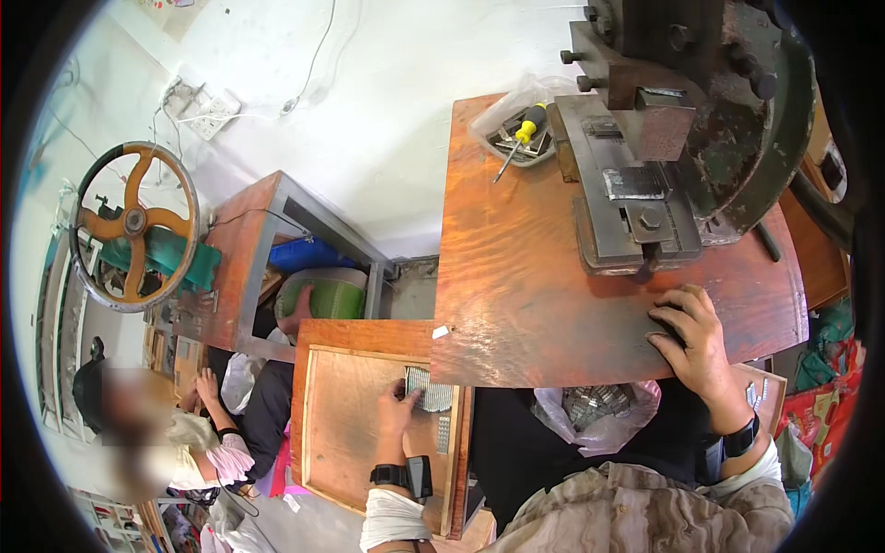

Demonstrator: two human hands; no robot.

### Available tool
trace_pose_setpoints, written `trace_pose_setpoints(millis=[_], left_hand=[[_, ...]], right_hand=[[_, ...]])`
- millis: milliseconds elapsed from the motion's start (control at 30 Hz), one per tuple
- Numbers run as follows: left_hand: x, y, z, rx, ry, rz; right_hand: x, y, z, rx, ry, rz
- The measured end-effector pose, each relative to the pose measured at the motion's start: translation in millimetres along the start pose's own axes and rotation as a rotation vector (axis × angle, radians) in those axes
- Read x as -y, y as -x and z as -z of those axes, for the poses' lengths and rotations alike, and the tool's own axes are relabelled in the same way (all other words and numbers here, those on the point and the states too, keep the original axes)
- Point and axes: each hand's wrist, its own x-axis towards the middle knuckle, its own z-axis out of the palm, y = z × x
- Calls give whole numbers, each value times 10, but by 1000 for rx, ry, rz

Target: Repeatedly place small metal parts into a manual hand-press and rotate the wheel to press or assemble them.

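My left hand [395, 410] is over a shallow wooden tray [346, 433]. Its thumb and fingers are closed at the left edge of a block of grey metal strips [435, 392], gripping there; how many strips are between the fingertips is hidden. A smaller row of metal pieces [443, 434] lies just below the block. My right hand [693, 339] rests on the front edge of the wooden worktable [516, 323], fingers apart and holding nothing. Beyond it stands a heavy metal press [645, 217], with a ribbed metal piece [636, 182] on its bed under the ram.
A plastic bag of small metal pieces [595, 405] sits at my lap. A clear tub [521, 138] holds metal parts and a yellow-black screwdriver [525, 136]. Left, another person [207, 396] sits near a machine with a large handwheel [135, 221]. A small tray [758, 392] is at right.
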Motion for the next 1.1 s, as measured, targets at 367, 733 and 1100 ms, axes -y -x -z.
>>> trace_pose_setpoints(millis=[367,733,1100], left_hand=[[133,-149,91,106,-21,-50],[21,-180,61,-32,-547,-153],[-2482,275,489,151,247,-138]], right_hand=[[34,-3,-20,6,19,-17],[7,-24,-15,-13,33,4],[-10,41,30,-41,24,105]])
